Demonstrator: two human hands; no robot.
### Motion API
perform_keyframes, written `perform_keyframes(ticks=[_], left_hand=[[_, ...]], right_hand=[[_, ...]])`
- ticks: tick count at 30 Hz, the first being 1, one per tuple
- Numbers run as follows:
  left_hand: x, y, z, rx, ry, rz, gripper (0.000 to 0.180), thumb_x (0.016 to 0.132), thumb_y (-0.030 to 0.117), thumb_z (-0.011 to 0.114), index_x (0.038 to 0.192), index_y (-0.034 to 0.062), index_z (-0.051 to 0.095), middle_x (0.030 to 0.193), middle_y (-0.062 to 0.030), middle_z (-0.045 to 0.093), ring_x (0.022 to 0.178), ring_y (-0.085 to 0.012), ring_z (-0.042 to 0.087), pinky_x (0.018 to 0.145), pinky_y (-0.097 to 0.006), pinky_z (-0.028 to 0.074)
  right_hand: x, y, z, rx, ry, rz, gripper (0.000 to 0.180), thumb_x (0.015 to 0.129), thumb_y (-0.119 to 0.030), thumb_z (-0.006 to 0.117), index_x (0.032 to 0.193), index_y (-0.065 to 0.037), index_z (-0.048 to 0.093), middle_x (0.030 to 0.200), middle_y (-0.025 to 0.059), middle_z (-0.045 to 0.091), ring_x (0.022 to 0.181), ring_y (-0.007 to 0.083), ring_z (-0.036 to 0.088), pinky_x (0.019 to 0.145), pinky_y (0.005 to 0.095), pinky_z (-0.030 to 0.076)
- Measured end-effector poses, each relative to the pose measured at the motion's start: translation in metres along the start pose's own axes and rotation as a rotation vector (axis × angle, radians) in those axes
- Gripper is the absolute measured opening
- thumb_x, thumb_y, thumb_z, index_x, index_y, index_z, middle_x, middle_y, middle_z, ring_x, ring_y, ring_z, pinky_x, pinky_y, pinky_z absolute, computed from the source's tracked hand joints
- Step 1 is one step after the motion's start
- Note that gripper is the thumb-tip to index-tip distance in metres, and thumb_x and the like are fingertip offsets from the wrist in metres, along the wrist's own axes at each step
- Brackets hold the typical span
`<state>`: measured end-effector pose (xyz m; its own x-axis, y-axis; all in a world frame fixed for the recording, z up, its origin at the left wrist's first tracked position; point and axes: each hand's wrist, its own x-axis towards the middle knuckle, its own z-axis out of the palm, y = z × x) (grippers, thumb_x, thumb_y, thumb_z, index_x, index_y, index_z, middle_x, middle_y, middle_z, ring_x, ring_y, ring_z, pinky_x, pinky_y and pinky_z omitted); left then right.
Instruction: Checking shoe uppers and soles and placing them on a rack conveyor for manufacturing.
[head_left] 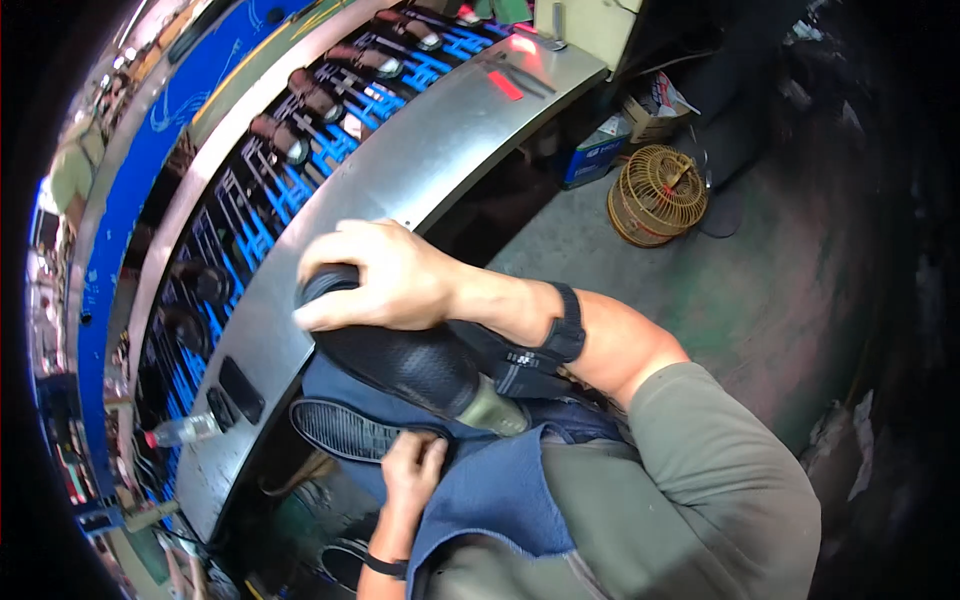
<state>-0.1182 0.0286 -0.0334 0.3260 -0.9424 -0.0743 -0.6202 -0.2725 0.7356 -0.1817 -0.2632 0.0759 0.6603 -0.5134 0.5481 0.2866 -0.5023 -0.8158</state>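
My right hand (375, 280) is wrapped over the end of a black shoe upper (410, 375) with a textured surface, held above my lap. From its other end, near my body, sticks out a pale green piece (493, 410), perhaps a shoe last. Lower down, my left hand (412, 465) closes its fingers on one end of a black shoe sole (345, 430), whose ridged tread faces up. The sole lies beside the upper, over the blue apron (490, 490) on my lap.
A curved metal bench (385, 175) runs along my left, with a dark phone (240, 388), a plastic bottle (188, 430) and pliers (522, 75) on it. Beyond stands a rack of blue clamps (290, 190). A domed bamboo cage (657, 197) and boxes (598, 152) sit on the floor.
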Motion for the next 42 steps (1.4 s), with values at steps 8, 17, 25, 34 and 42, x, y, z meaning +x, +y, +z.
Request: perform_keyframes(ticks=[8, 17, 25, 34, 42], left_hand=[[0.038, -0.153, -0.097, -0.279, 1.021, -0.259, 0.032, 0.096, 0.016, 0.069, 0.121, -0.0044, 0.066, 0.109, -0.0079, 0.067, 0.107, -0.0228, 0.059, 0.097, -0.034, 0.045], [0.034, -0.048, -0.115, -1.57, 0.218, 0.081, 0.067, 0.1, 0.044, 0.054, 0.146, -0.004, 0.043, 0.147, -0.0289, 0.048, 0.136, -0.0431, 0.049, 0.114, -0.058, 0.037], [0.023, -0.012, -0.132, -1.518, 0.226, 0.023, 0.083, 0.102, 0.067, 0.031, 0.14, -0.0051, 0.049, 0.121, -0.0259, 0.064, 0.117, -0.0452, 0.062, 0.1, -0.059, 0.051], [0.043, 0.033, -0.135, -1.214, 0.163, -0.022, 0.069, 0.107, 0.05, 0.025, 0.121, -0.0066, 0.061, 0.114, -0.0268, 0.067, 0.112, -0.0434, 0.064, 0.103, -0.054, 0.049], [0.026, 0.078, -0.134, -0.93, 0.124, 0.1, 0.066, 0.104, 0.047, 0.033, 0.117, -0.0102, 0.064, 0.118, -0.0296, 0.067, 0.112, -0.0424, 0.066, 0.104, -0.052, 0.049]], right_hand=[[-0.092, 0.004, 0.018, 1.036, -0.183, 0.745, 0.036, 0.1, -0.03, 0.063, 0.119, 0.001, 0.06, 0.105, 0.0045, 0.067, 0.091, 0.0126, 0.064, 0.085, 0.0286, 0.052], [-0.191, 0.023, 0.006, 1.232, -0.039, 1.108, 0.064, 0.107, -0.05, 0.039, 0.149, -0.002, 0.042, 0.147, 0.0124, 0.051, 0.131, 0.0239, 0.053, 0.114, 0.0401, 0.041], [-0.156, 0.034, 0.018, 1.271, -0.093, 1.001, 0.061, 0.108, -0.049, 0.037, 0.144, -0.001, 0.047, 0.14, 0.0138, 0.057, 0.123, 0.0239, 0.06, 0.107, 0.0403, 0.048], [-0.121, -0.022, 0.04, 0.948, -0.745, 0.79, 0.081, 0.1, -0.064, 0.041, 0.142, 0.005, 0.051, 0.138, 0.0161, 0.06, 0.125, 0.0222, 0.056, 0.108, 0.0369, 0.042], [-0.131, -0.033, 0.031, 0.625, -0.767, 0.614, 0.103, 0.09, -0.08, 0.039, 0.137, 0.011, 0.052, 0.119, 0.0193, 0.069, 0.11, 0.0246, 0.066, 0.097, 0.0351, 0.05]])
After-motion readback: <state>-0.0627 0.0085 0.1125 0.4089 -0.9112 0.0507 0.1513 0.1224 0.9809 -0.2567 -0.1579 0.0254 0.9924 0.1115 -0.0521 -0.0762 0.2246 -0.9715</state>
